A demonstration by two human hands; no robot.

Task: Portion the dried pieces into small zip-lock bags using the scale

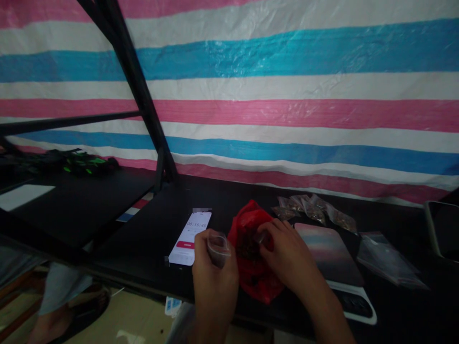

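Observation:
My left hand (215, 277) is closed around a small clear zip bag (218, 244), whose mouth gapes upward. My right hand (287, 251) reaches over a red plastic bag (251, 215) and pinches a small translucent thing (263, 237), too blurred to name. Inside the open red bag lie dark brown loose bits (247, 244). To the right of that hand is a flat digital scale (332, 251) with a shiny plate and a white-edged front. A lit phone (190, 236) showing a timer lies just left of my left hand.
Several filled small bags (315, 210) lie behind the scale. Flat clear bags (389, 260) rest to its right. A dark-screened device (444, 229) stands at the right edge. A black frame post (143, 95) rises at left, near a green-and-black toy car (88, 164). Someone's leg (62, 286) shows below.

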